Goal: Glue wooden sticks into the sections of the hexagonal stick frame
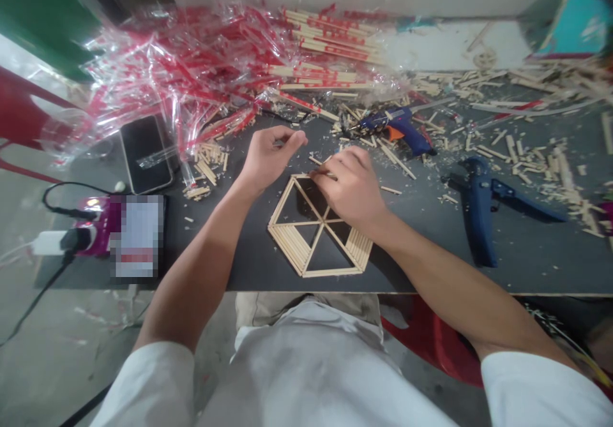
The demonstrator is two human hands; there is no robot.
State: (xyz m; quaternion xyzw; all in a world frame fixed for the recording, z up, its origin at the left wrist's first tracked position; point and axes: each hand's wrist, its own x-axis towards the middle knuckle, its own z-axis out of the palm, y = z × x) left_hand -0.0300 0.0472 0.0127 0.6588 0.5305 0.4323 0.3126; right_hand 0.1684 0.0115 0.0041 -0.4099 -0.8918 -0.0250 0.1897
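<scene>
Lying flat near the front edge of the dark worktop, a hexagonal stick frame is seen, divided by spokes into six wedges, with rows of sticks already laid in its left and lower right wedges. The right hand is rested over the frame's upper right part, and a thin stick is pinched in its fingers at the frame's top edge. The left hand is held just beyond the frame's upper left corner, its thumb and forefinger pressed together; whether anything is gripped between them cannot be told. Beyond the frame, to the right, a blue glue gun is laid among loose stick offcuts, and a second blue tool is placed well to the frame's right. A phone is set to the frame's left, and a heap of red and clear wrappers is piled behind it.
</scene>
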